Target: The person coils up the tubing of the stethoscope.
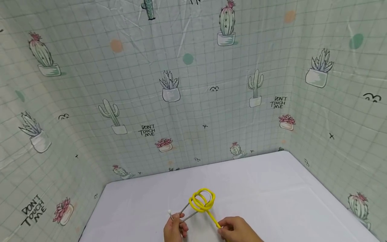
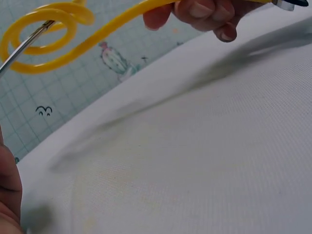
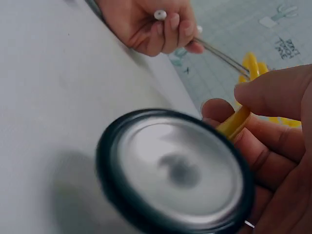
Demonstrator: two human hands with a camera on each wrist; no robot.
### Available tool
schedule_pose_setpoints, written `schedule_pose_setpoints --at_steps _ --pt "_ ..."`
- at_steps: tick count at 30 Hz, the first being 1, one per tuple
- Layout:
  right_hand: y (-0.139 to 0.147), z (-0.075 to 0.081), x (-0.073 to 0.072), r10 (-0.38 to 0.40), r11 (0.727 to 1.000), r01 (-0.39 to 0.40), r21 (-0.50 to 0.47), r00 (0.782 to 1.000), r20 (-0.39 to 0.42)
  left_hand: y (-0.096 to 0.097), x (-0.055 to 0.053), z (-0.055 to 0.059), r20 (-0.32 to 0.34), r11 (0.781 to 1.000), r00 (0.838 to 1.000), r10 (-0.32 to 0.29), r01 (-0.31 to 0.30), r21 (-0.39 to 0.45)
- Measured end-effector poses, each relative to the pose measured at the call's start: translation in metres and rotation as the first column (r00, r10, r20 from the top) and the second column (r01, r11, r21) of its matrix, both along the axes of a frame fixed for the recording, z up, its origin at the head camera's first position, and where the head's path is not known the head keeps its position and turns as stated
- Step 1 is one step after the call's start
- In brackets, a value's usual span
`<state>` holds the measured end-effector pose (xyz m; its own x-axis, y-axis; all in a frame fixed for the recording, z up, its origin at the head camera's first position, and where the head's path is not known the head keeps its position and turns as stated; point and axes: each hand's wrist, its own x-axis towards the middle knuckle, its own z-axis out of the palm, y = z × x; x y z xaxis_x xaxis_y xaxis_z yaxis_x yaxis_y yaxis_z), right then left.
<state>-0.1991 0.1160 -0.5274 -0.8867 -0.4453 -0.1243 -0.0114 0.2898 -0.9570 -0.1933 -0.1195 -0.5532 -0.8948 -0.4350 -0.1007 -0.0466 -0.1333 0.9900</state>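
Observation:
A stethoscope with yellow tubing is held above the table between both hands. Its tube is looped into coils near the metal ear tubes. My left hand grips those ear tubes, and a white ear tip sticks out above it. With thumb and fingers, my right hand pinches the straight stretch of tube below the coils. The right wrist view shows the round chest piece, silver with a dark rim, hanging close beside the right hand. In the left wrist view only an edge of the left hand shows.
A white cloth-covered table lies beneath the hands. Behind it and at both sides hang pale green gridded curtains printed with cacti and lettering. Soft shadows of the hands and tube fall on the cloth.

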Motion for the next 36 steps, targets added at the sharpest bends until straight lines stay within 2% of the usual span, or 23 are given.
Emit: schedule_pose_setpoints --at_steps 5,8,11,18,24,27,32,36 --pt "-0.003 0.004 0.003 0.021 1.000 -0.022 -0.013 1.000 -0.019 0.005 0.000 -0.002 0.028 0.998 0.998 0.057 -0.056 -0.041" --pt "-0.005 0.007 0.006 0.042 0.999 -0.043 -0.019 0.998 -0.047 0.007 0.001 -0.002 0.022 0.996 0.997 0.075 -0.074 -0.055" --pt "-0.009 0.008 0.009 0.055 0.998 -0.056 -0.032 0.997 -0.052 0.008 0.003 -0.002 0.008 0.995 0.997 0.082 -0.081 -0.053" --pt "-0.019 0.009 0.010 0.054 0.997 -0.052 -0.065 0.998 0.019 0.009 0.003 -0.002 -0.026 0.991 0.994 0.103 -0.105 -0.085" --pt "-0.020 0.013 0.008 0.090 0.991 -0.091 -0.097 0.996 -0.017 0.009 0.000 -0.003 -0.034 0.987 0.994 0.106 -0.109 -0.119" --pt "-0.018 0.016 0.008 0.080 0.992 -0.080 -0.098 0.997 -0.006 0.010 0.002 -0.003 -0.028 0.986 0.993 0.115 -0.118 -0.118" --pt "-0.016 0.021 0.008 0.013 0.993 -0.014 -0.119 1.000 -0.004 0.010 0.001 -0.005 -0.044 0.985 0.992 0.116 -0.121 -0.126" --pt "-0.015 0.024 0.007 0.002 0.974 0.004 -0.225 1.000 0.028 0.012 -0.002 -0.004 -0.037 0.987 0.994 0.103 -0.106 -0.118"
